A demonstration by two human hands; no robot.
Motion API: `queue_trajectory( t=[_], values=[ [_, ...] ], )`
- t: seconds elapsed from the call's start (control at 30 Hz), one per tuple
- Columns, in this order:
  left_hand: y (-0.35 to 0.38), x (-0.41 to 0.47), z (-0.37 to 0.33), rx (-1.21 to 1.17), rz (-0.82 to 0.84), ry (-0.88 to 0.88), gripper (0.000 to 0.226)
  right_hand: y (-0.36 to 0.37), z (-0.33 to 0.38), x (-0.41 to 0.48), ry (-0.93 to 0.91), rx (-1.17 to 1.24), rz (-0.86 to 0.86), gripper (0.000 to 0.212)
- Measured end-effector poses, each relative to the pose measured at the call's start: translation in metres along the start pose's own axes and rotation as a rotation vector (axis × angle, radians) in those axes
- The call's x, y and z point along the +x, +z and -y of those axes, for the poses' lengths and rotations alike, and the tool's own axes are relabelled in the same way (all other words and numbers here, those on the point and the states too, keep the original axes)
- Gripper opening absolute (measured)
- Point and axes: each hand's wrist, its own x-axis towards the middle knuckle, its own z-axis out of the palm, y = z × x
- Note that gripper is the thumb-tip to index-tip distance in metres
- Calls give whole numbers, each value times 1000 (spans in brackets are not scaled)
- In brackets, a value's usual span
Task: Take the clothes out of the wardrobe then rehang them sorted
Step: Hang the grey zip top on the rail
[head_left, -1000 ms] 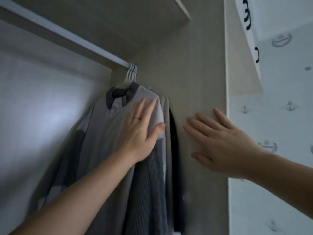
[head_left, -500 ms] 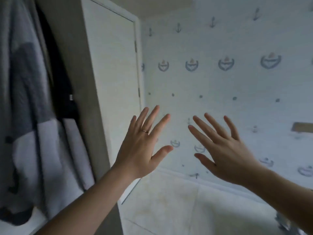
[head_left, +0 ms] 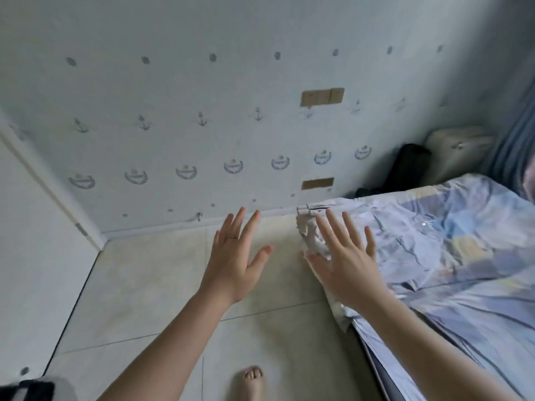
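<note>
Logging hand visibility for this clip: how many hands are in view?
2. The left hand is over the floor tiles, fingers spread, empty; the right hand is in front of the bed corner, also spread and empty.

Left hand (head_left: 234, 264): thin band ring (head_left: 232, 237) on one finger.
Right hand (head_left: 344, 264): bare.
Forearms (head_left: 162, 340): bare.
Foot (head_left: 252, 382): bare, toes showing.

1 view, head-worn and wide-angle. It faces forward and down; the left hand (head_left: 234, 264) and right hand (head_left: 344, 270), reached out ahead, sit near the lens at mid-frame. Farther off: tiled floor (head_left: 144, 285) below, patterned wall (head_left: 202, 82) straight ahead, bed (head_left: 463, 270) at right (straight lines bow toward the frame edges). A bare foot (head_left: 252, 383) marks the bottom edge.
</note>
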Motion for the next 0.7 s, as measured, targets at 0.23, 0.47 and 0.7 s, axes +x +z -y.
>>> queue_trajectory(
  t=[0.23, 0.47, 0.7],
  values=[
    [106, 113, 6, -93, 267, 21, 71, 39, -92, 28, 496, 115, 85, 71],
    [176, 229, -3, -119, 482, 166, 86, 70, -149, 74, 853, 176, 52, 71],
    [236, 318, -22, -44, 673, 246, 86, 86, -197, 112, 1037, 167, 68, 71]
  ],
)
